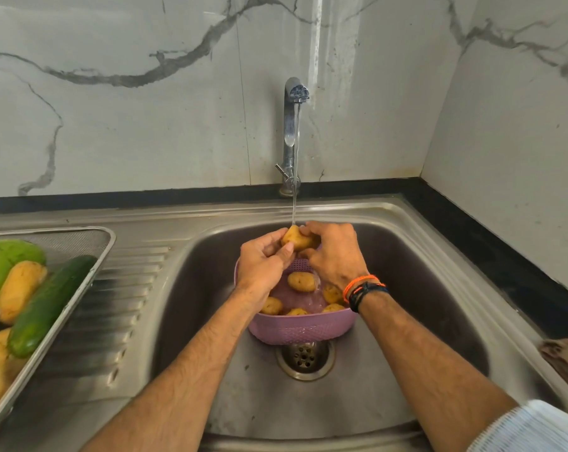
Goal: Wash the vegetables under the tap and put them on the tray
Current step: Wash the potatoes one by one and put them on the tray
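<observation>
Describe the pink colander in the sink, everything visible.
The pink colander is a round plastic bowl with a perforated wall, upright in the steel sink, just behind the drain. It holds five potatoes and splashing water. Both hands work a sixth potato above it, hiding its far rim.
</observation>
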A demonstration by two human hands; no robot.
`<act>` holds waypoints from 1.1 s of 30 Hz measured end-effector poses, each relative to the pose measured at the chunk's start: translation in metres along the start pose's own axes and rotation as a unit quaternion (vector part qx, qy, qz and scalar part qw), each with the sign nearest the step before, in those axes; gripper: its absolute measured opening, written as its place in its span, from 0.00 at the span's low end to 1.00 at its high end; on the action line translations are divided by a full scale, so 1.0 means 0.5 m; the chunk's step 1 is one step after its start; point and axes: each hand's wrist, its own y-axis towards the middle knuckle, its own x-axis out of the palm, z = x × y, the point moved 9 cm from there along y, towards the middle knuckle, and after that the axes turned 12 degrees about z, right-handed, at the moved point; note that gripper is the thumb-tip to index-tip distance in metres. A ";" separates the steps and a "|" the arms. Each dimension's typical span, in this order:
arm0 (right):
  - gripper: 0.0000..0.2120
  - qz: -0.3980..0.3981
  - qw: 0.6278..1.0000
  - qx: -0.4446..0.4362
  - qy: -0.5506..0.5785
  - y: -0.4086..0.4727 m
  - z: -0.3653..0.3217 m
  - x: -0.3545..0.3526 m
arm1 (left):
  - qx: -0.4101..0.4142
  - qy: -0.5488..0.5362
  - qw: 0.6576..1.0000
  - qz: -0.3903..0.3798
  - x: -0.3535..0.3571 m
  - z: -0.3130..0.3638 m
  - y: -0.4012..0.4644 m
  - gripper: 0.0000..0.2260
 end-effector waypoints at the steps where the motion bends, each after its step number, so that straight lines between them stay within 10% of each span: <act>1: 0.17 0.002 1.000 0.005 0.002 0.001 0.001 -0.002 | 0.000 -0.003 1.000 -0.002 0.002 0.003 -0.001 0.16; 22: 0.20 -0.052 0.998 -0.031 0.018 0.000 -0.038 0.025 | -0.001 0.027 0.999 0.034 -0.013 0.005 0.001 0.16; 33: 0.25 0.002 0.954 0.165 0.251 0.003 0.033 0.012 | -0.041 0.022 0.997 0.062 -0.037 -0.002 0.009 0.18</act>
